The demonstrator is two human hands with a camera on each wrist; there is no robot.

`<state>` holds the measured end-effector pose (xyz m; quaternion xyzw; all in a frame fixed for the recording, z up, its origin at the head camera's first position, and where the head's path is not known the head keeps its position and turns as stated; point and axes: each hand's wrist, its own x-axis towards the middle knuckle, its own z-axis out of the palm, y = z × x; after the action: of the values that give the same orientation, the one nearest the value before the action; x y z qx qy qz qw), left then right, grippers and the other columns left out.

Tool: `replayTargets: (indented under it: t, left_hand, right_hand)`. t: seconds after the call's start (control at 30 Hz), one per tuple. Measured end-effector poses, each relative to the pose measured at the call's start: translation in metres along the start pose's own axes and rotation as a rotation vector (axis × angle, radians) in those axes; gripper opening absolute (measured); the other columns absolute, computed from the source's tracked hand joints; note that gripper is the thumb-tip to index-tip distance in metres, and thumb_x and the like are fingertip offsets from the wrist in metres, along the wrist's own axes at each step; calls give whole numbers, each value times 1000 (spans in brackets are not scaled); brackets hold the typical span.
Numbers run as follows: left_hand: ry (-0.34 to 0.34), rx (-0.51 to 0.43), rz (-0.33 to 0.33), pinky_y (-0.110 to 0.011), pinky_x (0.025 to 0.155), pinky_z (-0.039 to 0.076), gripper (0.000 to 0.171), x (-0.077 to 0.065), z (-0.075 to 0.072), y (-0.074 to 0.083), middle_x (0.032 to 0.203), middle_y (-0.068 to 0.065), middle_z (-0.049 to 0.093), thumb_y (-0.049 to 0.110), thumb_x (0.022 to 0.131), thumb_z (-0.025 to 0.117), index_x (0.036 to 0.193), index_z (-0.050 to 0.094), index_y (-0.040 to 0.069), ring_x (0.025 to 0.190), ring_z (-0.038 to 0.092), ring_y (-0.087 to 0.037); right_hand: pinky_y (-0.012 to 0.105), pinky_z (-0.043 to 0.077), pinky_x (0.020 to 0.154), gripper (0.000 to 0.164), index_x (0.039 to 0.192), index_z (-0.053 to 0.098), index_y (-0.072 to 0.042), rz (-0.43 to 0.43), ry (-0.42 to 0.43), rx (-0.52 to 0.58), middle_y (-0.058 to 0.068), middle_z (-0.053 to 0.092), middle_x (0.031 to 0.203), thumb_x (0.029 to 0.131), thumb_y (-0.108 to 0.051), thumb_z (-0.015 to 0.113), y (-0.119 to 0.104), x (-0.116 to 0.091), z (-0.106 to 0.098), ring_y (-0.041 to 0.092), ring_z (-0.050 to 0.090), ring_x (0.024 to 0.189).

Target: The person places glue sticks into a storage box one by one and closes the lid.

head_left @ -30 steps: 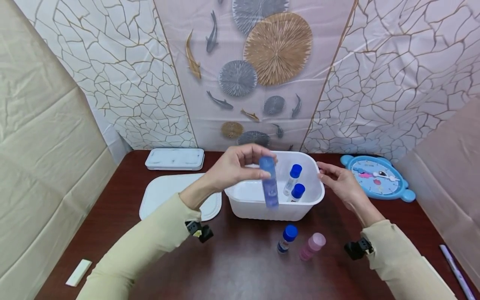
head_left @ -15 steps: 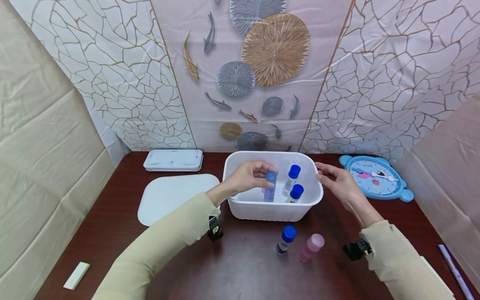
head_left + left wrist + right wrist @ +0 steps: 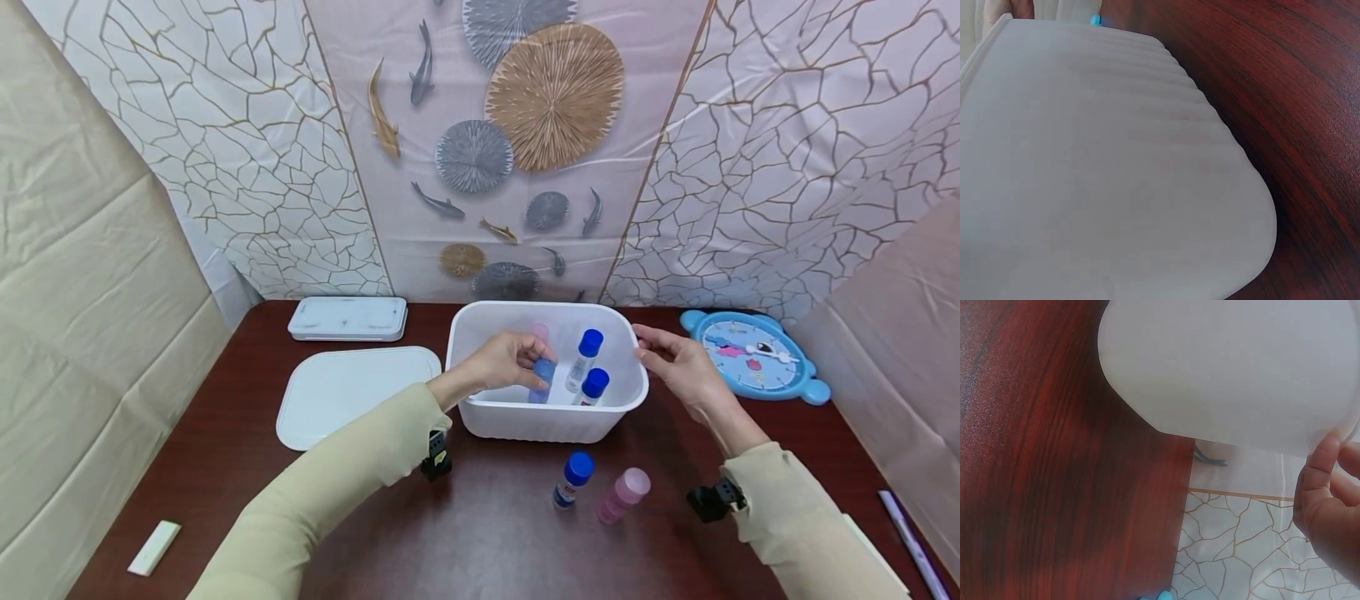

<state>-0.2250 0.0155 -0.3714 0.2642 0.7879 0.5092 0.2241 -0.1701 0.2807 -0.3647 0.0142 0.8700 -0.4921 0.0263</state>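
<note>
Head view: the left hand pinches the blue bottle inside the tub; the right hand pinches the tub's right edge; best to stand the bottle upright, clear of the blue-capped bottles, before letting go.

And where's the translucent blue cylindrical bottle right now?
In the head view, the left hand holds the bottle inside the white plastic bin, left of two clear blue-capped bottles.

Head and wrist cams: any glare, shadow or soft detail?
Head: pale sheen on the table, bottom center. Left wrist: tub low-contrast, ridges faint, dark shadow beside its base. Right wrist: speckled glare upper left, tub wall pale and nearly featureless.
</note>
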Motion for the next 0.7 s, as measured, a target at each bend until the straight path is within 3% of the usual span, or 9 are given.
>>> replayTargets:
  t: [0.27, 0.43, 0.6, 0.7]
  left_hand:
    - [-25, 45, 8, -21, 84, 52, 34, -1, 0, 0, 104, -13, 65, -6, 74, 75, 107, 65, 0, 97, 63, -20]
    - [-20, 48, 28, -24, 91, 50, 41, -6, -3, 4, 116, -14, 64, -1, 76, 75, 115, 62, 0, 106, 62, -21]
    - [33, -32, 133, -28, 92, 50, 40, -22, -4, 17, 120, -17, 63, 0, 79, 73, 116, 61, -3, 110, 60, -28]
    - [1, -116, 207, -29, 90, 52, 37, -37, 4, 25, 116, -21, 63, -3, 79, 72, 114, 61, -6, 109, 60, -35]
  right_hand:
    - [7, 47, 75, 51, 142, 38, -2, -4, 1, -11, 16, 50, 115, 98, -22, 52, 0, 0, 0, 23, 48, 103]
    - [7, 47, 75, 51, 142, 38, -2, 4, -3, -2, 17, 49, 116, 98, -21, 51, 0, -1, 0, 25, 47, 104]
    - [8, 47, 76, 51, 143, 37, -2, 6, -6, -1, 17, 49, 117, 98, -21, 51, -1, -1, 0, 25, 47, 105]
    - [9, 49, 78, 51, 142, 38, -2, 0, -1, -7, 17, 50, 117, 98, -22, 51, 0, -1, 0, 24, 48, 104]
